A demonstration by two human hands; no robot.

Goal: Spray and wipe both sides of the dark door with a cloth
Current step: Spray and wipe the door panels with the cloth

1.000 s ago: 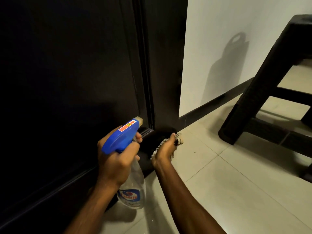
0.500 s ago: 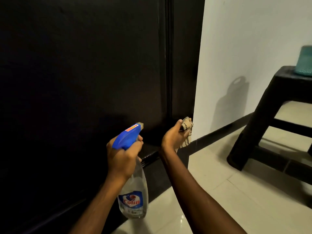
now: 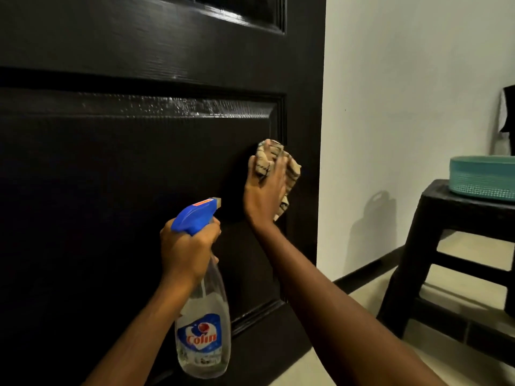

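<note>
Subject: dark door (image 3: 125, 190), panelled, filling the left and centre of the head view. Its right edge stands vertical beside a pale wall (image 3: 404, 93). A band of fine wet droplets shows along the upper bevel of the lower panel.

Left hand (image 3: 188, 252): closed round the neck of a spray bottle (image 3: 202, 324), fingers wrapped just below the blue trigger head. The bottle's long axis runs near upright, base down and top leaning slightly right. The nozzle points up and to the right, toward the door face. The body is clear plastic, and the liquid level cannot be judged. The blue label reads "Colin" in red letters. A small orange sticker sits on top of the trigger head; its print is too small to read.

Right hand (image 3: 266, 190): laid flat with fingers extended upward, pressing a beige striped cloth (image 3: 291, 169) against the door near the right edge of the lower panel. The cloth is bunched, and part of it hangs below the palm.

Surroundings: a dark stool (image 3: 434, 218) stands on the light tiled floor (image 3: 359, 299) at the right, well apart from the door. A teal basket (image 3: 482, 176) rests on its top.
</note>
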